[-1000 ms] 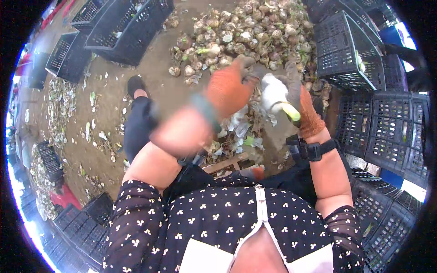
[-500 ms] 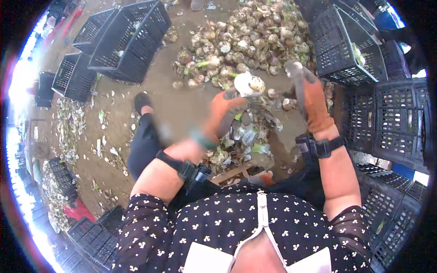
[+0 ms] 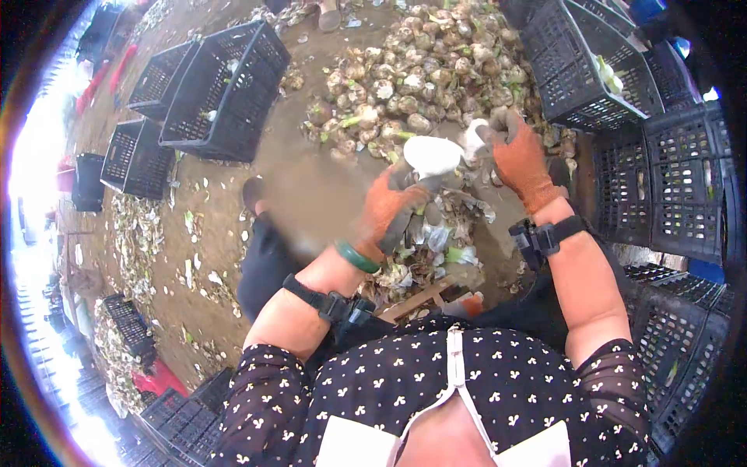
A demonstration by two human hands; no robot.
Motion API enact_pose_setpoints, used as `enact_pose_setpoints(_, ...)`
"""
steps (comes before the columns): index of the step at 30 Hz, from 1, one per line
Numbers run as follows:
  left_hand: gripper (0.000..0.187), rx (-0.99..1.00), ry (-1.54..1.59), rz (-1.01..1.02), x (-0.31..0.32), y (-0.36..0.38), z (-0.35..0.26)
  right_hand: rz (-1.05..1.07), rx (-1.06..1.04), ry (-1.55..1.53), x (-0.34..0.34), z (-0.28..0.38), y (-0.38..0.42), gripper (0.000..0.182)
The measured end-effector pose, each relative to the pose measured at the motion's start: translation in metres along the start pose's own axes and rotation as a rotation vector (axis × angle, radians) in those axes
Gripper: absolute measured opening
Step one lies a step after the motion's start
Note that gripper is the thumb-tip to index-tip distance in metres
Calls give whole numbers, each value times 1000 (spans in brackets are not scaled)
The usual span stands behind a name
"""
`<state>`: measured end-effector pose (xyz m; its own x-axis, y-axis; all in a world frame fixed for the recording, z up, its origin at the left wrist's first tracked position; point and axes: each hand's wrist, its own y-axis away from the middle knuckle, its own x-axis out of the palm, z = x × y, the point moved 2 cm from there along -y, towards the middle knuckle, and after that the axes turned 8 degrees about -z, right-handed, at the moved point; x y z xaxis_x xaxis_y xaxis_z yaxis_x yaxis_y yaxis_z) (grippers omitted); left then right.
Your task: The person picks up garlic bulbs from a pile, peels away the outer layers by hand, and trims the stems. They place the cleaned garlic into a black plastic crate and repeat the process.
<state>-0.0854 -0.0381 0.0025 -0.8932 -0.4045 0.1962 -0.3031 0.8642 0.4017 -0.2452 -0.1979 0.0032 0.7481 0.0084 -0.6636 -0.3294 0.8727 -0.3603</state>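
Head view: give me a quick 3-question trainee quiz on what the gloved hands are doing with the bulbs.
1. True or false: the left hand holds a peeled white bulb.
2. What lies on the ground just beyond the hands?
A. a heap of unpeeled bulbs
B. a stack of boxes
C. a water tub
3. What does the right hand grip?

Key:
1. True.
2. A.
3. A small pale piece beside the white bulb; exactly what it is cannot be told.

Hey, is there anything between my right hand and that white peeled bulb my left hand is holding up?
Nothing visible. The right hand sits just beside the white bulb, which the left hand grips from below; only a small open gap separates them, above the pile of bulbs.
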Motion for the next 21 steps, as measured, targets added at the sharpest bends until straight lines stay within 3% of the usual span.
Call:
enact_pose_setpoints(2,36,64,147,2,4,7,-6,217,-14,293,0,-2,-2,29)
enact_pose_setpoints(3,32,-63,37,81,-2,12,-11,347,29,335,-2,-2,0,43)
enact_pose_setpoints(4,32,-52,34,87,-4,14,-14,335,25,338,-2,3,3,43)
enact_pose_setpoints(6,31,-186,102,14,0,13,-15,403,-182,287,-7,13,6,53)
enact_pose_setpoints(7,30,139,-313,57,0,13,-18,579,31,-128,-9,18,9,57)
enact_pose_setpoints(8,30,176,-299,82,2,14,-19,723,235,-544,-11,29,8,60)
enact_pose_setpoints(10,30,38,-381,34,5,10,-14,710,232,-878,-23,67,12,62)
enact_pose_setpoints(12,33,321,-545,99,-3,-12,25,701,235,-865,-4,57,26,64)
enact_pose_setpoints(13,33,352,-532,111,2,-8,20,684,215,-841,-6,60,26,64)
enact_pose_setpoints(15,37,230,-494,43,7,7,-2,672,527,-631,-8,57,22,52)
enact_pose_setpoints(16,37,246,-482,46,8,13,-18,666,515,-617,-4,43,17,52)
enact_pose_setpoints(18,32,-186,-176,60,7,22,-33,585,736,-982,9,5,10,34)
enact_pose_setpoints(19,28,-134,-91,47,3,19,-24,295,458,-866,-1,12,-8,25)
enact_pose_setpoints(20,28,-128,-84,43,-2,14,-13,363,724,-1039,-11,-29,-43,31)
enact_pose_setpoints(21,27,64,-211,71,-6,9,-4,113,759,-1267,-39,13,-87,30)
